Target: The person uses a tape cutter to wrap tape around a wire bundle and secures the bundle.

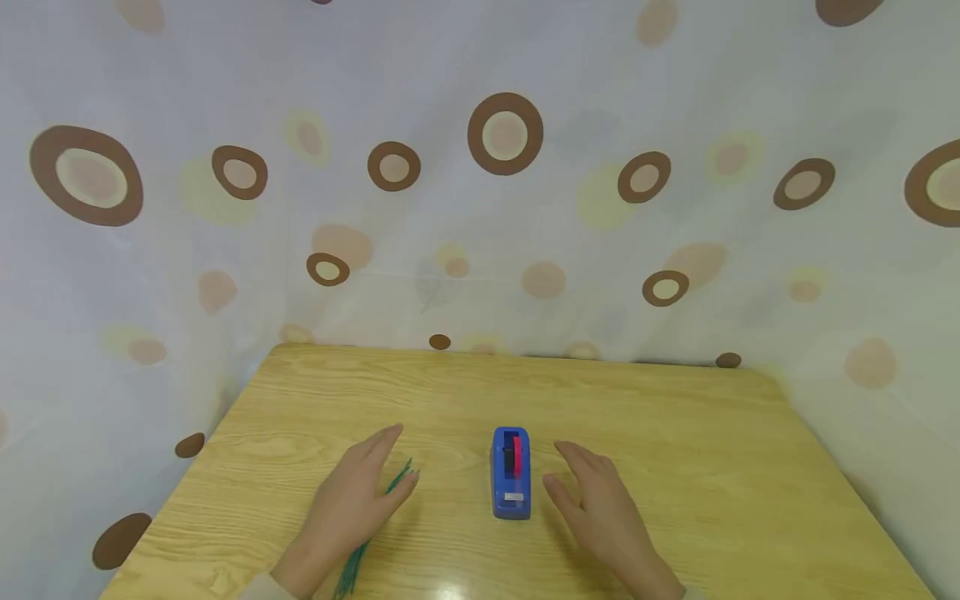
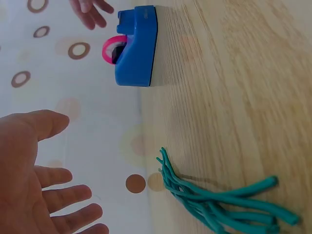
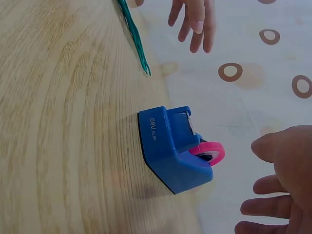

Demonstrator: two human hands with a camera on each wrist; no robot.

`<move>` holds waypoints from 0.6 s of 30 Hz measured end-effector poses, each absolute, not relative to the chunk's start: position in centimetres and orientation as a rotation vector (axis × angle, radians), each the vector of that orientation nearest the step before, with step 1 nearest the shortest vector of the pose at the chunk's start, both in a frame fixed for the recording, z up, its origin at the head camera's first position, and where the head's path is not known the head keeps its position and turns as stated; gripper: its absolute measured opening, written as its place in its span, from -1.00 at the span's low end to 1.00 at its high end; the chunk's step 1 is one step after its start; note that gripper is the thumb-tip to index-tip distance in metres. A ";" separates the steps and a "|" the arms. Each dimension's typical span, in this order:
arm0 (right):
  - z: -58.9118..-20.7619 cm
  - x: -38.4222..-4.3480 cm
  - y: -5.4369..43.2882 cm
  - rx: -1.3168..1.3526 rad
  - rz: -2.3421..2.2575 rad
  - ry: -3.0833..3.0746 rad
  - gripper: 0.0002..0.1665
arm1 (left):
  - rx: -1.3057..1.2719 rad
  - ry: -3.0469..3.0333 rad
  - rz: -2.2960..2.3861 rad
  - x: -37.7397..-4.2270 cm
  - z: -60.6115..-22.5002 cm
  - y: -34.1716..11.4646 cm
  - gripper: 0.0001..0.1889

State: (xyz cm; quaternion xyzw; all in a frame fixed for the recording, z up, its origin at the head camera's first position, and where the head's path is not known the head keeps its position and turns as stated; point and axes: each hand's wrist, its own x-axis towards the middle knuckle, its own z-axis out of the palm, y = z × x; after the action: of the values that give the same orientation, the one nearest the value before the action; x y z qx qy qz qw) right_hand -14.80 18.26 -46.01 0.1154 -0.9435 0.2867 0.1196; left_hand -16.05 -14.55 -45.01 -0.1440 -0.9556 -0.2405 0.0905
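Observation:
A blue tape dispenser (image 1: 512, 503) with a pink-cored roll (image 3: 219, 152) stands upright on the wooden table, between the two hands. My right hand (image 1: 603, 517) hovers just to its right, fingers spread and holding nothing. To the left, my left hand (image 1: 348, 496) is held over a bundle of thin green strands (image 2: 209, 199), covering part of it in the head view. The left fingers are extended, with nothing between them. In the left wrist view the strands lie on the table apart from that hand's fingertips (image 2: 80, 192).
The wooden table (image 1: 675, 433) spreads out to both sides and behind the dispenser. A pale curtain (image 1: 450, 217) with brown and beige circles hangs along its back edge and sides.

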 end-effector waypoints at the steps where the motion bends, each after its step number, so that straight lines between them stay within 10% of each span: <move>1: -46.1 -14.8 18.2 0.330 0.845 -2.759 -0.38 | -0.457 -2.830 -0.719 -16.2 -45.0 -14.4 -0.27; 18: -46.4 -14.4 17.5 0.237 0.959 -2.791 -0.52 | -0.730 -2.816 -0.918 -18.3 -45.8 -11.2 -0.38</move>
State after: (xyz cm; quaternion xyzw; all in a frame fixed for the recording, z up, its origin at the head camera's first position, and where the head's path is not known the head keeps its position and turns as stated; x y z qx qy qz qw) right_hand -14.37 17.47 -46.44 0.0798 -0.9388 0.3227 0.0904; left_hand -18.32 -11.23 -45.76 -0.2390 -0.9222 -0.3005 0.0454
